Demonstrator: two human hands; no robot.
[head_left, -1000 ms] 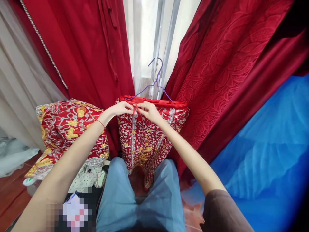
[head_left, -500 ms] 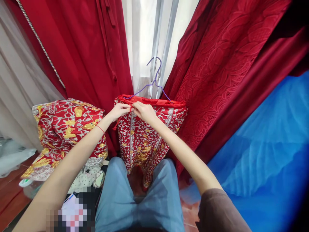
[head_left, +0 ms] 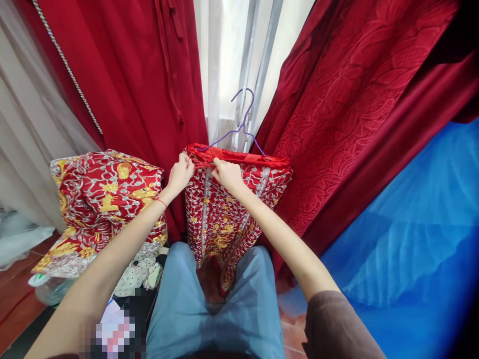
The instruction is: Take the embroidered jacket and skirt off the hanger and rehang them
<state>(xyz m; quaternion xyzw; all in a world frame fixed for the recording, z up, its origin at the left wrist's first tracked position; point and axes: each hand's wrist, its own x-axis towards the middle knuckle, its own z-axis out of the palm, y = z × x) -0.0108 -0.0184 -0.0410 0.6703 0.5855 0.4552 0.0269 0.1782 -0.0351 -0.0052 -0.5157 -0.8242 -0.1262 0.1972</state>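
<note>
A red skirt (head_left: 224, 209) with silver and gold embroidery hangs from a purple wire hanger (head_left: 244, 123), its waist edge level with my hands. Thin red cords (head_left: 203, 163) stretch between my two hands at the left part of the waist. My left hand (head_left: 181, 173) is closed on the cords at the skirt's left corner. Pinching them from the other side, my right hand (head_left: 227, 174) is closed just in front of the waistband. The fingertips partly hide the cords.
A folded embroidered red garment (head_left: 108, 199) lies to my left, above a dotted pouch (head_left: 134, 274) and a clear plastic container (head_left: 52, 289). Red curtains (head_left: 138, 75) flank metal poles (head_left: 258, 75). Blue fabric (head_left: 407, 239) spreads at the right.
My hands have drawn apart from near touching, the left moving left, so the red cords now show stretched between them. The skirt and hanger have barely shifted.
</note>
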